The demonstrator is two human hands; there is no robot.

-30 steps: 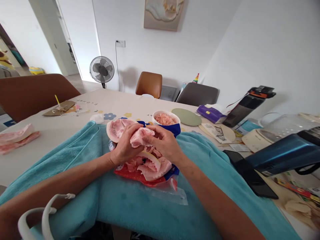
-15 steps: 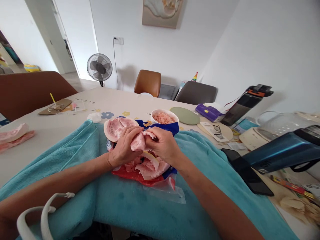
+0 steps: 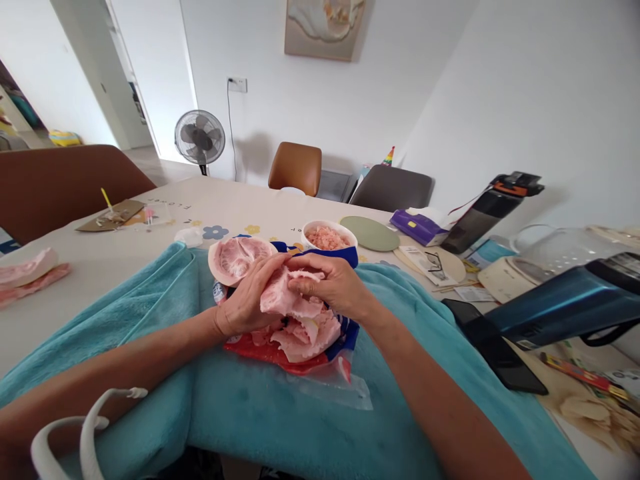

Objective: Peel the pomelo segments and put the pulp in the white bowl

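Upside-down lettering (image 3: 169,203) on the tabletop (image 3: 240,195) reads "Flower". Above the red-and-blue bag (image 3: 305,366), the curled left grip (image 3: 251,295) cradles a pink fruit piece (image 3: 281,300); the right grip (image 3: 343,283) pinches it, nearly closed.

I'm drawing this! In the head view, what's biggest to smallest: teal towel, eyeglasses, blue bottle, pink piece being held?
1. Teal towel
2. Blue bottle
3. Pink piece, partly hidden
4. Eyeglasses

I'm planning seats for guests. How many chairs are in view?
3: a brown chair at left, a tan chair at far centre, and a grey chair right of it. Others may be hidden.
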